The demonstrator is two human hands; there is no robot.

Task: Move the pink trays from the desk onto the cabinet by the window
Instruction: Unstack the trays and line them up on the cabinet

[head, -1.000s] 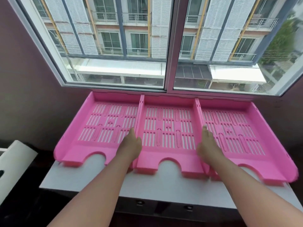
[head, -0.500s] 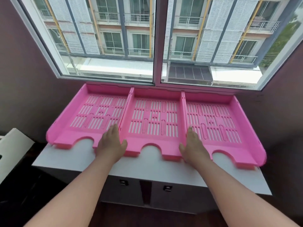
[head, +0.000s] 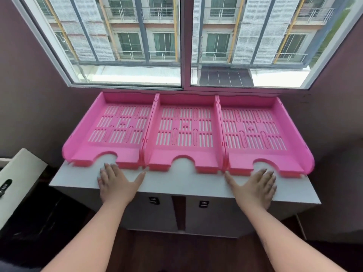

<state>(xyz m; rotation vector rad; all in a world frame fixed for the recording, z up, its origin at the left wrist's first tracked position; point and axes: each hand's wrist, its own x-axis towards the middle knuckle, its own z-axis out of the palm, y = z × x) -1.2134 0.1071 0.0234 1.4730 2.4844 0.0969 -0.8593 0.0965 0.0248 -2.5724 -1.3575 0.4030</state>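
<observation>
Three pink slotted trays lie side by side on the white cabinet top (head: 176, 183) under the window: a left tray (head: 115, 124), a middle tray (head: 184, 128) and a right tray (head: 253, 130). Their back walls sit against the window sill and their notched fronts face me. My left hand (head: 116, 183) rests flat on the cabinet top, fingers spread, just in front of the left tray. My right hand (head: 255, 185) lies flat in the same way in front of the right tray. Neither hand holds anything.
The window (head: 184, 42) fills the wall behind the trays, with dark walls on both sides. The cabinet has two doors with small dark handles (head: 154, 200). A white object (head: 17, 179) stands at the left over a dark floor.
Both hands have come off the trays' front walls and drawn back and apart onto the cabinet top. The view has pulled back from the cabinet.
</observation>
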